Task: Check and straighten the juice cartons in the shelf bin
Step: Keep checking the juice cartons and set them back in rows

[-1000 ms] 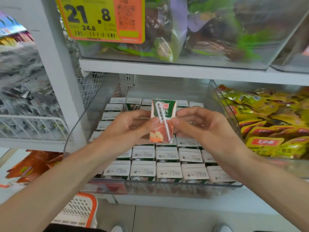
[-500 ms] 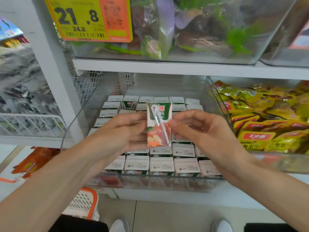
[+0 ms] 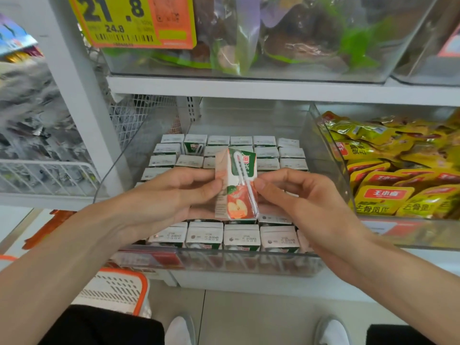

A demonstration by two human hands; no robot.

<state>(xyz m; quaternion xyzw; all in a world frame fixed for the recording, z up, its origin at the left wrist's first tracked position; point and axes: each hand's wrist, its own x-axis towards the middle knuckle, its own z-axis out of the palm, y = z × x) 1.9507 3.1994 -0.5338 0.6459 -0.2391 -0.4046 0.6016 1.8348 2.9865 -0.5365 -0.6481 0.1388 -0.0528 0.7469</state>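
Observation:
A small apple juice carton point(image 3: 236, 188) with a green top and a wrapped white straw on its face is held upright above the clear shelf bin point(image 3: 249, 262). My left hand point(image 3: 169, 197) grips its left side, thumb on the front edge. My right hand point(image 3: 296, 197) pinches its right edge near the straw. The bin holds several rows of upright cartons point(image 3: 241, 237), white tops showing. One carton point(image 3: 195, 145) in the back rows shows its green face.
Yellow snack packets point(image 3: 398, 175) fill the clear bin to the right. A white shelf board point(image 3: 273, 88) with a yellow price tag point(image 3: 132, 21) hangs above. A wire rack point(image 3: 44, 175) stands left. An orange-rimmed basket point(image 3: 114, 290) sits on the floor near my feet.
The carton has been turned so that its left side panel now shows beside the straw face. Both hands stay on it, a little lower over the bin.

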